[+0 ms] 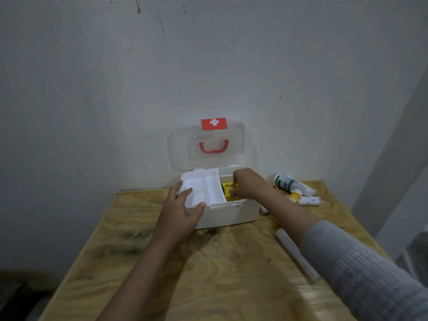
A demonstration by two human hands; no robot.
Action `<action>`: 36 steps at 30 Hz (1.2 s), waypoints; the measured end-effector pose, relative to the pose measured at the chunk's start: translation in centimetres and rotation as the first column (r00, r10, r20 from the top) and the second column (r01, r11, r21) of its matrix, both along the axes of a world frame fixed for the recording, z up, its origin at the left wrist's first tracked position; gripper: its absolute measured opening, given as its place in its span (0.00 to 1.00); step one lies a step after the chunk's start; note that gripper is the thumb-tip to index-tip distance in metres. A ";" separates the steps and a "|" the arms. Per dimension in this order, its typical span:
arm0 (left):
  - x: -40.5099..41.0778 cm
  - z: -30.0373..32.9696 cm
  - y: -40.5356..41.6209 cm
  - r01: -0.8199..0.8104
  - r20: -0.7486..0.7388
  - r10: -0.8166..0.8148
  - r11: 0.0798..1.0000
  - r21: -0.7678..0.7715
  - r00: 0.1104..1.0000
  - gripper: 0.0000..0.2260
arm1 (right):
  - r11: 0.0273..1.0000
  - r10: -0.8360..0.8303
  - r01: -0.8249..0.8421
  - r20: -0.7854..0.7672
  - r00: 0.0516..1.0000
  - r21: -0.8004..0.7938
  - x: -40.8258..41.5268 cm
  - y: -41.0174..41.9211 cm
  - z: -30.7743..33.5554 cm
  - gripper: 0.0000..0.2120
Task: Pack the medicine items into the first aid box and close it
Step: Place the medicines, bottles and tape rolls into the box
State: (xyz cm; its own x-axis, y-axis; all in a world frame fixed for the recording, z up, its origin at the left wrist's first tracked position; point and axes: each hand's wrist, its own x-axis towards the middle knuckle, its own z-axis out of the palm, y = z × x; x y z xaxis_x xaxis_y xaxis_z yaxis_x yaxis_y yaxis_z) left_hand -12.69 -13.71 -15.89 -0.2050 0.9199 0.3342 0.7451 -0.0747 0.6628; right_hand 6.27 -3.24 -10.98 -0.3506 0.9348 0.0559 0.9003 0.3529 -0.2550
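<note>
A white first aid box (234,212) stands open on the wooden table, its clear lid (183,147) with a red handle and red cross label leaning back toward the wall. A white inner tray (208,186) covers the box's left half. My left hand (180,212) grips the box's front left corner, thumb on the rim. My right hand (249,183) reaches into the right half, fingers on a yellow printed pack (228,191) lying inside. To the right of the box lie a white bottle (289,184) and small tubes (309,200).
A long white tube (294,251) lies on the table (208,274) under my right forearm. The table stands against a grey wall, and its right edge runs close to the bottles. A pale door frame rises at far right.
</note>
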 end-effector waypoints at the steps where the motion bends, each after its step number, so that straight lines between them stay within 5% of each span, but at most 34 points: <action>1: 0.0 -0.1 0.0 0.001 0.002 -0.001 1.000 0.003 1.000 0.27 | 1.000 0.011 -0.011 -0.008 1.000 0.004 0.0 0.0 0.0 0.16; 10: 0.2 0.2 0.0 -0.005 -0.007 0.005 1.000 -0.001 1.000 0.26 | 0.993 0.086 -0.092 -0.087 0.993 -0.078 0.4 0.2 0.3 0.21; 17: -0.1 0.1 -0.1 0.008 0.016 -0.008 1.000 0.008 1.000 0.25 | 0.990 -0.027 0.086 -0.441 0.897 0.114 5.8 -4.4 3.9 0.14; 24: -0.6 -0.1 0.1 0.001 0.049 -0.002 1.000 0.030 0.999 0.23 | 0.962 -0.273 0.270 -0.193 0.943 -0.043 13.7 -14.6 0.3 0.15; 36: -0.4 0.4 -0.2 0.015 0.066 -0.016 1.000 0.015 0.998 0.22 | 0.921 -0.365 0.377 -0.116 0.924 0.098 14.4 -20.1 -5.2 0.20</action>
State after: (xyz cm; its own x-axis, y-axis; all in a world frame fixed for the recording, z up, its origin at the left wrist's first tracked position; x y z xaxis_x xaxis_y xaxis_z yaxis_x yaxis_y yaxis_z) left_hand -13.10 -13.95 -15.49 -0.2129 0.9182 0.3340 0.6982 -0.0962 0.7094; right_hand 20.63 -23.39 -16.19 0.0321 0.9818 0.1872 0.9463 0.0304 -0.3219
